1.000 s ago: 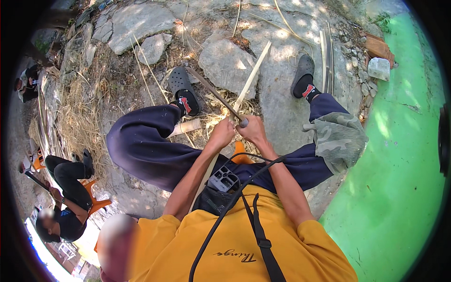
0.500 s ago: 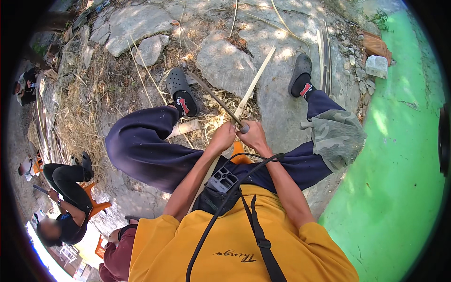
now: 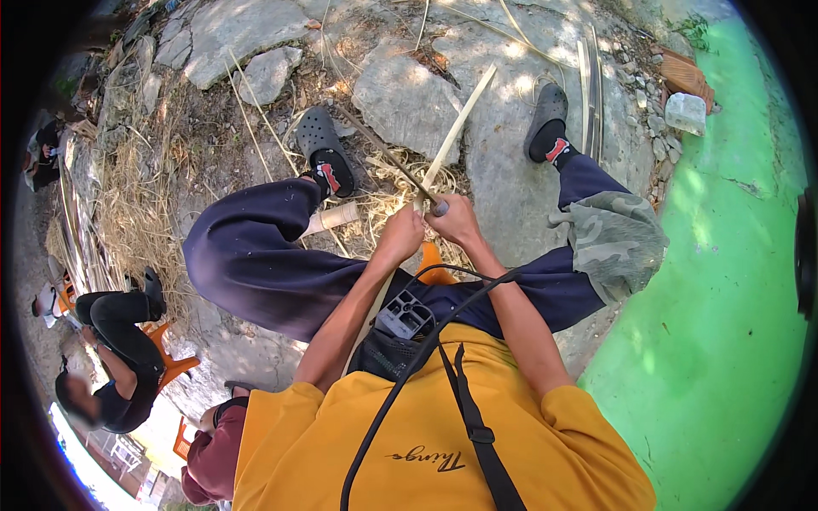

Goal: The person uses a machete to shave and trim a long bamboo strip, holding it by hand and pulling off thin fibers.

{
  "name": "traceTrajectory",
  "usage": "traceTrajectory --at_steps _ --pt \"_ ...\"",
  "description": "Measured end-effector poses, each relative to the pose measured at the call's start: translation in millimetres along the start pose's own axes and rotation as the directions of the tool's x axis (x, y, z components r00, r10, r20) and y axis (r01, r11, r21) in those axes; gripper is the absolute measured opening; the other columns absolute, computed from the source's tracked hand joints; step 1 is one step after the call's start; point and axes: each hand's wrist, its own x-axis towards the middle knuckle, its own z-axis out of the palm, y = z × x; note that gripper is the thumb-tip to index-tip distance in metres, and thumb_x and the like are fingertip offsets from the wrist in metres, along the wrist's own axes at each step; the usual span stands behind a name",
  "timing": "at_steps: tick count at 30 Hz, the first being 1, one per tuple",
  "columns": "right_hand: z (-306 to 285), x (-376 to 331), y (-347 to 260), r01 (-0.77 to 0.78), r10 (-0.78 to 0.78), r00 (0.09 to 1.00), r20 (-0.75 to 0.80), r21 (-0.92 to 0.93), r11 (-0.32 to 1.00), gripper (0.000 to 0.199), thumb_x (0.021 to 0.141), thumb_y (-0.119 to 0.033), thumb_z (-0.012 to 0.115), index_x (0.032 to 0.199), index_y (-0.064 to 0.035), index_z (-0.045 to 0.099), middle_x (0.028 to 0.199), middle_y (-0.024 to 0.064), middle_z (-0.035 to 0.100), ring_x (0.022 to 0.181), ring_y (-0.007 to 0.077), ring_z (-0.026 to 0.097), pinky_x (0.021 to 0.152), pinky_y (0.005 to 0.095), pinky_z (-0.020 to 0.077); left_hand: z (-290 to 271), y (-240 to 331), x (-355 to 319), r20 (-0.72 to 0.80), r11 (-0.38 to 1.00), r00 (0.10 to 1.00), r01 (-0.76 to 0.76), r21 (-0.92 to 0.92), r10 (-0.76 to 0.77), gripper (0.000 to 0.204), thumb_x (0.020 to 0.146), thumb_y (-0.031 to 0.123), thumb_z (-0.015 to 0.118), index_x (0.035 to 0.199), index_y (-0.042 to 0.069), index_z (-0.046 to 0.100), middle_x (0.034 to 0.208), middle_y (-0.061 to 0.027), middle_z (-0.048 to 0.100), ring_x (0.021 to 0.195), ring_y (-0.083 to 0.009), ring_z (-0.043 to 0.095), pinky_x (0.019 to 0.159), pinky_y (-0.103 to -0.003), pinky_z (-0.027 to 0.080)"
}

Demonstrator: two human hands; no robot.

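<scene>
My right hand (image 3: 455, 222) is closed around the handle of a long, narrow knife (image 3: 392, 159), whose dark blade slants up and to the left. Close beside it, my left hand (image 3: 400, 235) is wrapped round a pale split bamboo strip (image 3: 457, 128). The strip runs away from me past the knife, and its near part passes back under my left forearm toward my waist. Blade and strip cross just ahead of my hands; whether they touch I cannot tell. Pale shavings (image 3: 396, 200) lie on the ground below.
A short bamboo piece (image 3: 332, 218) lies by my left shoe. More strips (image 3: 590, 102) rest beyond my right shoe, near a green surface (image 3: 707, 281) and a pale block (image 3: 685, 113). An orange stool (image 3: 434, 260) is under me. At left, another person (image 3: 115, 353) sits.
My hands, the knife and the strip have shifted slightly up and left in view. The seated person at left has leaned and moved an arm; the dark tool there no longer shows.
</scene>
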Motion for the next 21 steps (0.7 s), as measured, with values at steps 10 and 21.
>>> traceTrajectory --at_steps 10,21 --pt "1.3 -25.2 -2.8 0.078 -0.079 0.993 -0.09 -0.009 0.997 0.018 0.07 -0.017 0.066 0.074 -0.0002 0.063 0.066 0.022 0.059 0.061 0.0399 0.059 0.059 0.0441 0.0481 7.3 -10.4 5.1 -0.024 0.999 0.999 -0.028 -0.043 0.027 0.031 0.102 0.023 0.044 0.099 -0.004 0.057 0.081 -0.0203 0.062 0.075 -0.0307 0.06 0.073 -0.043 0.047" --pt "-5.2 -12.7 6.2 -0.075 0.075 0.997 0.013 0.004 0.997 0.02 0.07 -0.021 0.069 0.076 -0.002 0.066 0.069 0.0197 0.064 0.067 0.0404 0.062 0.063 0.0448 0.0493 18.2 -19.8 0.4 -0.039 0.997 0.997 -0.065 0.046 0.067 0.031 0.102 0.023 0.043 0.1 -0.005 0.058 0.085 -0.0226 0.065 0.082 -0.0383 0.064 0.076 -0.046 0.048"
